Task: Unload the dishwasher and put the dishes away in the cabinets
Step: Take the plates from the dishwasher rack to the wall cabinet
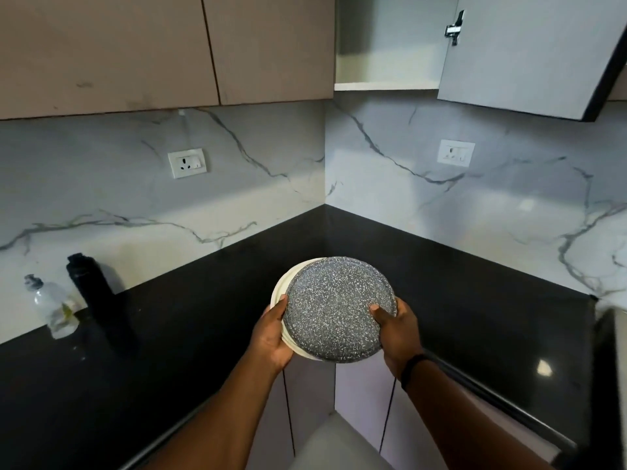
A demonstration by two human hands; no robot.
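Step in hand: stack of plates (339, 310) carried, gripped at rim by left hand (271, 337) and right hand (398, 334). Next: lift needed to open cabinet shelf (386, 85), upper right.

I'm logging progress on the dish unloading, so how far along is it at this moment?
Done: the upper cabinet door stands open, its visible shelf bare. In hand: the left hand and right hand grip a stack of plates, a speckled grey one on top of cream ones, above the black counter. Left: lifting the stack onto the shelf. The dishwasher is out of view, so what remains there is unknown.
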